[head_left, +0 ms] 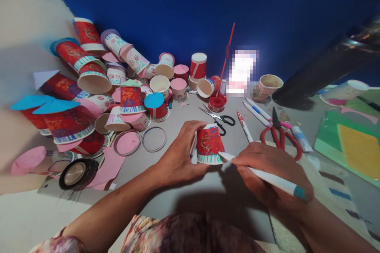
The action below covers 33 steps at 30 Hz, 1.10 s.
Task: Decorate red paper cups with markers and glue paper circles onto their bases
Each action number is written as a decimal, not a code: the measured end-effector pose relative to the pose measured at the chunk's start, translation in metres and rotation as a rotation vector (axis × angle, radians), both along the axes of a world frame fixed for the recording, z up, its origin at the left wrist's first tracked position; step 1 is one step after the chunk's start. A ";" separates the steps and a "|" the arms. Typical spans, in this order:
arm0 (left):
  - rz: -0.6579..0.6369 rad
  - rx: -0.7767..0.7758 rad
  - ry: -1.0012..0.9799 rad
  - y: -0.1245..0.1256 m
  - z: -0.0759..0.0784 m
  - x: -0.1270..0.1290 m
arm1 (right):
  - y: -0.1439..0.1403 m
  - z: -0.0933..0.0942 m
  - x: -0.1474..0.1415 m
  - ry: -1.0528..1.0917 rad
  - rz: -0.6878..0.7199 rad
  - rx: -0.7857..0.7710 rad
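Observation:
A red paper cup [209, 142] stands rim down above the grey table, green strokes around its white lower band and blue marks near its top. My left hand [181, 152] grips the cup from the left, fingers partly hidden behind it. In my right hand [273, 174] is a white marker [267, 176] with a teal end, held like a pen. Its tip meets or nearly meets the cup's lower right side; contact is hard to tell. Just behind the cup lie black-handled scissors [221, 118], and a red-and-white marker [244, 126] rests between cup and right hand.
Decorated paper cups [130, 99] pile up at the left and back. Nearer are wire rings [154, 139], black tape [77, 174] and pink paper [111, 166]. Red-handled pliers [280, 138], a glue tube [302, 139], a red jar [217, 102] and green sheets [329, 130] occupy the right side.

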<state>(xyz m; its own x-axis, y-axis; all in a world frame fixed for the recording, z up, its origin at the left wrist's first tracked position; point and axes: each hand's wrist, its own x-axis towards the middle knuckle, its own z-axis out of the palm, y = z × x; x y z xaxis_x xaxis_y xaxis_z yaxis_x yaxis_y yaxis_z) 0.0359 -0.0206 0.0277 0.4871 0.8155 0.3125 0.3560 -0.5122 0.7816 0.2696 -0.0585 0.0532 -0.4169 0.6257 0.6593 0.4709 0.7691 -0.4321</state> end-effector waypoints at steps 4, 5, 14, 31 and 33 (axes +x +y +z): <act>-0.014 0.017 0.001 0.001 -0.001 0.000 | 0.000 0.000 0.000 -0.033 -0.001 -0.013; -0.018 0.020 0.003 0.000 -0.002 0.000 | 0.000 -0.001 0.000 -0.027 0.005 -0.015; -0.025 0.001 0.015 -0.001 -0.001 0.001 | 0.000 0.003 -0.003 0.016 0.017 -0.003; -0.013 -0.101 -0.025 -0.002 -0.001 0.001 | -0.001 0.006 0.001 0.050 -0.058 -0.019; -0.016 -0.098 -0.020 -0.001 -0.001 0.001 | -0.002 0.007 0.000 0.043 -0.045 -0.028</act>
